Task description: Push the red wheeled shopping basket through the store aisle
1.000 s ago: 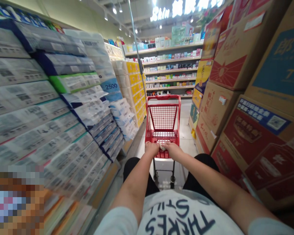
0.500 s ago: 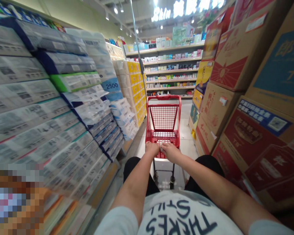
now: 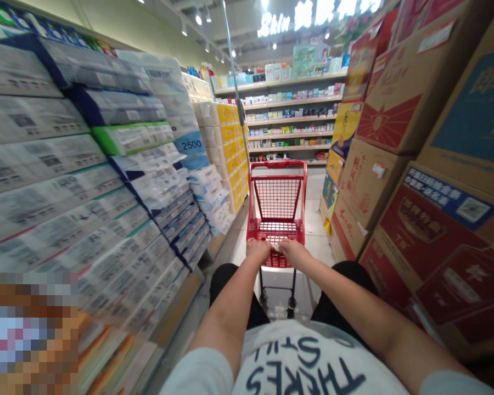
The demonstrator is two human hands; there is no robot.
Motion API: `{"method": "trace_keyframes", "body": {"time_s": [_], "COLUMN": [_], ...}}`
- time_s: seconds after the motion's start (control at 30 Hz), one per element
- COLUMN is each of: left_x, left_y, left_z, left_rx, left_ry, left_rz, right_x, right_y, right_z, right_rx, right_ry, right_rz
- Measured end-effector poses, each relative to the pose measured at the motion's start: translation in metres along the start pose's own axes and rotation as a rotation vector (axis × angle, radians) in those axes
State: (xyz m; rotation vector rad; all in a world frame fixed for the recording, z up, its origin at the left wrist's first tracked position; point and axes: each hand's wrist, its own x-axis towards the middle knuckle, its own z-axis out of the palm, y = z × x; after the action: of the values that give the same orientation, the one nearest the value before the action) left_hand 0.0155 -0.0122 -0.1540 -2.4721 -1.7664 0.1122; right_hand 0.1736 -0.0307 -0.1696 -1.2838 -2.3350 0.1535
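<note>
A red shopping cart [image 3: 277, 198] with black legs and wheels stands right in front of my body, its grid seat and basket showing nothing inside. My left hand [image 3: 258, 251] is wrapped round the left part of its near handle. On the right part of the same handle, my right hand [image 3: 295, 254] is closed too. A small pale bit of something shows between the two hands, too small to name. Both forearms reach forward from my body.
Stacked paper packs [image 3: 74, 181] line the left side, with yellow-sided packs [image 3: 234, 159] further on. Cardboard cartons [image 3: 385, 175] are piled along the right. A glass panel's edge stands left of the cart. Stocked shelves [image 3: 292, 118] cross the far end.
The view has turned slightly, so the cart and surroundings appear a little further right. My right hand sits slightly farther from my left. Both hands remain on the handle.
</note>
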Motion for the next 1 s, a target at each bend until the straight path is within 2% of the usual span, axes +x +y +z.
{"method": "trace_keyframes", "body": {"time_s": [0.07, 0.23, 0.37, 0.43, 0.53, 0.57, 0.73, 0.9, 1.0], "left_x": [0.0, 0.001, 0.002, 0.003, 0.003, 0.003, 0.003, 0.004, 0.004], "left_y": [0.0, 0.0, 0.0, 0.0, -0.001, -0.001, -0.001, -0.001, 0.0], "left_z": [0.001, 0.003, 0.005, 0.006, 0.007, 0.007, 0.009, 0.009, 0.008], "left_rx": [-0.003, -0.015, -0.016, -0.015, -0.012, -0.012, -0.01, -0.009, -0.01], "left_ry": [0.007, 0.02, 0.024, 0.022, 0.022, 0.024, 0.034, 0.031, 0.038], "left_rz": [-0.003, -0.008, -0.009, -0.007, -0.007, -0.007, -0.005, -0.018, -0.014], "right_x": [0.0, -0.001, -0.003, -0.004, -0.005, -0.005, -0.001, -0.003, -0.005], "right_y": [0.002, 0.001, 0.002, 0.003, 0.007, 0.009, 0.014, 0.008, 0.009], "right_z": [0.0, 0.003, 0.004, 0.006, 0.011, 0.012, 0.017, 0.018, 0.015], "right_rx": [-0.041, -0.076, -0.098, -0.085, 0.0, 0.028, 0.049, 0.131, 0.162], "right_ry": [-0.039, -0.04, -0.06, -0.053, 0.003, 0.021, 0.0, 0.087, 0.118], "right_rz": [0.034, -0.005, 0.126, 0.066, -0.109, -0.121, 0.012, -0.158, -0.065]}}
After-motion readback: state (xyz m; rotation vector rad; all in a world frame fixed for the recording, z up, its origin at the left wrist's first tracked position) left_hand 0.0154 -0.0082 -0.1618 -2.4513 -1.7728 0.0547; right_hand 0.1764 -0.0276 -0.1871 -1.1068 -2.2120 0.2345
